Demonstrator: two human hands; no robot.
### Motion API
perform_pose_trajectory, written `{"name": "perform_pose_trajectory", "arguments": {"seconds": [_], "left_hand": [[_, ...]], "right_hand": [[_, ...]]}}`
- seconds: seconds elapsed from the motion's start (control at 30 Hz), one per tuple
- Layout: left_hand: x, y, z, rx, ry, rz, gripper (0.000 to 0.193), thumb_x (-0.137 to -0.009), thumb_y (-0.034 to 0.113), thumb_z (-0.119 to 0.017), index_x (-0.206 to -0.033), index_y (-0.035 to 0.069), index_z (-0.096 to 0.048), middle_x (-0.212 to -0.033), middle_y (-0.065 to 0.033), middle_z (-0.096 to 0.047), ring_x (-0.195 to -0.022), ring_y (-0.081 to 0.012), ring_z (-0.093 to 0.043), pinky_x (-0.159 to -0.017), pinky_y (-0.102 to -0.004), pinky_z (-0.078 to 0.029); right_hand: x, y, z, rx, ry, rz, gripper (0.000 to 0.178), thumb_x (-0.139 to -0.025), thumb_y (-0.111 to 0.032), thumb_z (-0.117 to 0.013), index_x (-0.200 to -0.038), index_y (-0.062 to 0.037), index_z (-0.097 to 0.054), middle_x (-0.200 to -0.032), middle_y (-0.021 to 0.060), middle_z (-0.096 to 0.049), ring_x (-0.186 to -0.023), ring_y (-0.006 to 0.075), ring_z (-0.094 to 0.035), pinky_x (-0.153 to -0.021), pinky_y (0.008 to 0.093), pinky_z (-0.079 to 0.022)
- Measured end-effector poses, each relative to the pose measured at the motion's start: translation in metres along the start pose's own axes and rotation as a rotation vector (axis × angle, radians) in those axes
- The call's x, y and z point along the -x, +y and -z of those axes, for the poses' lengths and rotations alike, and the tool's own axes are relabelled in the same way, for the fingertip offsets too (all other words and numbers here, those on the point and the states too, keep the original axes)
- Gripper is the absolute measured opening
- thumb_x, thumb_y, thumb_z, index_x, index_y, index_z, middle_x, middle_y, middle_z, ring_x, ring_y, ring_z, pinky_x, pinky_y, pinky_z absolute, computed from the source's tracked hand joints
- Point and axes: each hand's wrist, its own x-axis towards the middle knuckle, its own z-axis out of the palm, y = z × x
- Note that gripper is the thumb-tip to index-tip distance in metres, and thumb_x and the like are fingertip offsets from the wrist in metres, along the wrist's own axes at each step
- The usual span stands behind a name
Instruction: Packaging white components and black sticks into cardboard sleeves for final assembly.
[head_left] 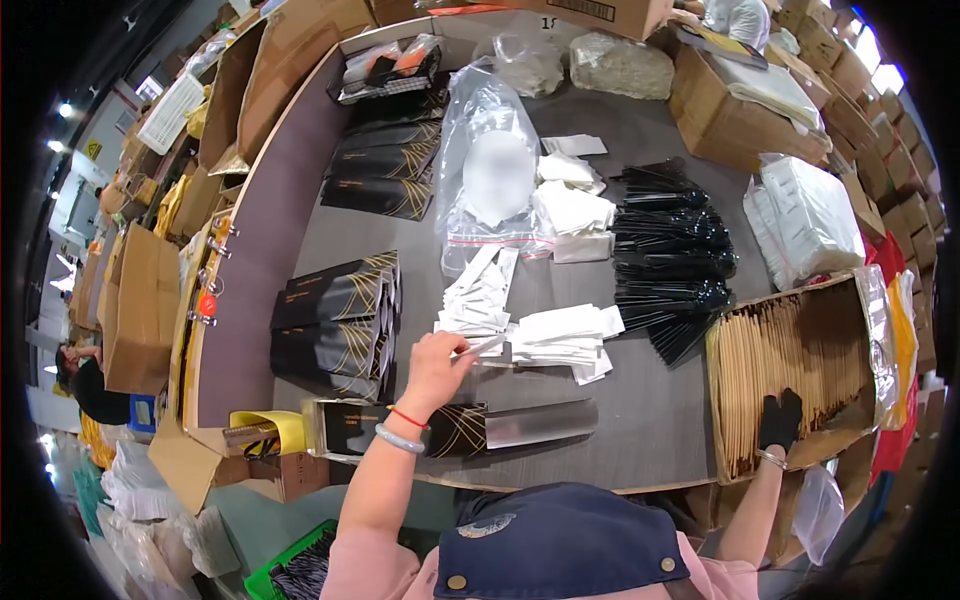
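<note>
- Fingers (455, 348) of left hand (432, 368) pinched together on one end of a thin white packet (482, 346); packet sticks out to the right from the fingertips, just above the table, w/ its far end near the white-packet piles.
- Left wrist wears a red string & a pale bangle (399, 438).
- Below the left hand: long black sleeve w/ gold lines (400, 428) lying flat near the table's front edge, a silvery flap (540, 422) extending from its right end.
- Right hand (780, 420), in a black glove, reaches down into a cardboard box (722, 420) at right, fingers curled among upright tan sticks (790, 355); can't tell if they're clamped on any.
- White packets (560, 335) heaped just right of the held packet; more fanned out (480, 295) above it.
- Black plastic cutlery (670, 250) stacked in a fan, centre-right.
- Clear bag (490, 170) w/ white contents, centre back.
- Stacks of black gold-lined sleeves (335, 325) left of the hand; more (385, 165) further back.
- Grey table (650, 410), curved front edge; cardboard boxes all around.
- Person wears pink top, navy apron (560, 540).
</note>
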Motion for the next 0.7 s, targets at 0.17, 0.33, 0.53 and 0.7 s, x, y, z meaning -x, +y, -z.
{"name": "perform_pose_trajectory", "arguments": {"seconds": [0.17, 0.33, 0.53, 0.7], "left_hand": [[-0.038, 0.048, -0.043, 0.368, 0.069, -0.077, 0.023, -0.074, 0.018, -0.074, -0.092, 0.007, -0.066, -0.095, -0.0101, -0.061, -0.091, -0.031, -0.056, -0.085, -0.0432, -0.044], [-0.049, 0.064, -0.054, 0.171, -0.003, -0.04, 0.032, -0.072, 0.021, -0.075, -0.1, 0.009, -0.066, -0.103, -0.01, -0.058, -0.097, -0.0321, -0.053, -0.083, -0.0438, -0.044], [-0.05, 0.065, -0.051, 0.192, 0.06, -0.152, 0.04, -0.066, 0.019, -0.081, -0.102, 0.006, -0.066, -0.103, -0.0122, -0.06, -0.096, -0.0319, -0.055, -0.084, -0.0416, -0.046], [-0.054, 0.062, -0.055, 0.219, -0.012, -0.102, 0.04, -0.067, 0.018, -0.081, -0.102, 0.006, -0.066, -0.101, -0.0115, -0.06, -0.096, -0.0309, -0.055, -0.085, -0.0405, -0.046]], "right_hand": [[-0.008, 0.004, 0.012, -0.037, -0.162, 0.02, 0.035, -0.094, -0.024, -0.056, -0.115, 0.004, -0.058, -0.116, 0.0184, -0.06, -0.111, 0.0328, -0.056, -0.096, 0.0408, -0.043], [0.0, -0.01, 0.015, 0.184, -0.192, -0.045, 0.033, -0.096, -0.019, -0.051, -0.119, 0.0043, -0.055, -0.122, 0.02, -0.058, -0.116, 0.0343, -0.053, -0.099, 0.041, -0.042], [0.003, -0.037, 0.007, -0.448, 0.089, 0.026, 0.038, -0.1, -0.016, -0.041, -0.132, 0.0038, -0.047, -0.135, 0.022, -0.05, -0.129, 0.0333, -0.045, -0.108, 0.04, -0.034], [-0.015, -0.17, 0.012, -0.343, -0.085, 0.572, 0.026, -0.092, -0.01, -0.054, -0.116, -0.0002, -0.056, -0.111, 0.018, -0.057, -0.102, 0.0366, -0.056, -0.09, 0.04, -0.046]]}}
